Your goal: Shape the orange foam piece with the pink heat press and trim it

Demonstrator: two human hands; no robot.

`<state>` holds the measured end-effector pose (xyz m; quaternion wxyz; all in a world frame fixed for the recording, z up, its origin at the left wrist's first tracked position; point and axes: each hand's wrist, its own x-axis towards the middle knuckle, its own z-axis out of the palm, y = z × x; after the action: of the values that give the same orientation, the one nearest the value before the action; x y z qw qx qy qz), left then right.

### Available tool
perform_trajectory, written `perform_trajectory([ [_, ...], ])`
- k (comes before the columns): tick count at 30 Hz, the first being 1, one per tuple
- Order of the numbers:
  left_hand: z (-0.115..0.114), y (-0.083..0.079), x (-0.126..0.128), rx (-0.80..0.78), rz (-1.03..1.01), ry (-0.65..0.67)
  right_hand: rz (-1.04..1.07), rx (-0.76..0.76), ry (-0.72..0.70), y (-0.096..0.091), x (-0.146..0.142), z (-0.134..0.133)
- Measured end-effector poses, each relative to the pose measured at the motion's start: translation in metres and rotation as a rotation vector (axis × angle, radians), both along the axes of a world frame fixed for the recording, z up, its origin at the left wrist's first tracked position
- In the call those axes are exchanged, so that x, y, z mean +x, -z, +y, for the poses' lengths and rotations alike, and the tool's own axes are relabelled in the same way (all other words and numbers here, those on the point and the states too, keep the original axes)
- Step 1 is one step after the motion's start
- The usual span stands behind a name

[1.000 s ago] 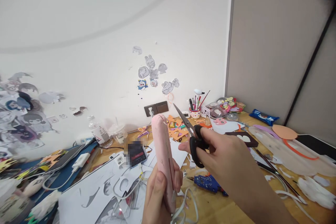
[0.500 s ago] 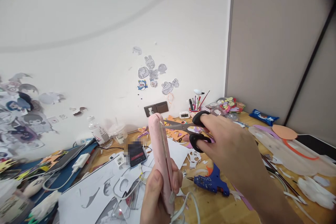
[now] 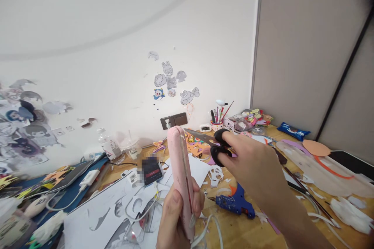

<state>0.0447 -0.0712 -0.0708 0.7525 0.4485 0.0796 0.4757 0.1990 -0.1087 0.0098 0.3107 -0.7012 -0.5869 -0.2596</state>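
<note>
My left hand (image 3: pixel 178 214) is wrapped round the lower part of a pink hair straightener (image 3: pixel 179 159), held upright with a long slit along its side and a pale cord at the bottom. In my right hand (image 3: pixel 248 159) is a pair of black-handled scissors (image 3: pixel 209 138), thumb and fingers in the loops. The blades point left, their tips beside the top of the straightener; whether they touch it I cannot tell. The handle loops sit close together.
A blue glue gun (image 3: pixel 235 202) lies below my right hand. White paper sheets (image 3: pixel 90 218), a phone (image 3: pixel 152 171) and paper scraps cover the left. Behind stand a bottle (image 3: pixel 108 146), a plastic cup (image 3: pixel 131 148), a small clock (image 3: pixel 205 127) and a pen holder (image 3: pixel 216 125).
The scissor handles have come closer together and the blades now tilt up more towards the straightener's top. The straightener has shifted slightly right.
</note>
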Motion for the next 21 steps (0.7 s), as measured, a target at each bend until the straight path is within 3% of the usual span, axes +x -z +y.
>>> perform_trajectory([
  [8,-0.002,-0.004,0.0,-0.042,-0.004,-0.022,0.027,0.094,-0.078,-0.004,0.007,0.002],
  [10,-0.003,-0.005,0.001,-0.048,0.003,-0.027,0.204,0.102,-0.201,-0.005,0.005,0.003],
  [13,-0.004,-0.004,0.004,-0.019,0.044,-0.056,0.602,0.123,-0.532,-0.006,-0.006,0.002],
  [15,-0.004,-0.001,0.006,0.021,0.089,-0.094,0.759,0.191,-0.686,-0.005,-0.015,0.0],
  [18,-0.003,0.002,0.008,0.073,0.141,-0.13,0.883,0.324,-0.743,-0.003,-0.027,-0.001],
  [21,-0.002,0.007,0.008,0.13,0.178,-0.144,0.934,0.316,-0.746,0.0,-0.029,-0.001],
])
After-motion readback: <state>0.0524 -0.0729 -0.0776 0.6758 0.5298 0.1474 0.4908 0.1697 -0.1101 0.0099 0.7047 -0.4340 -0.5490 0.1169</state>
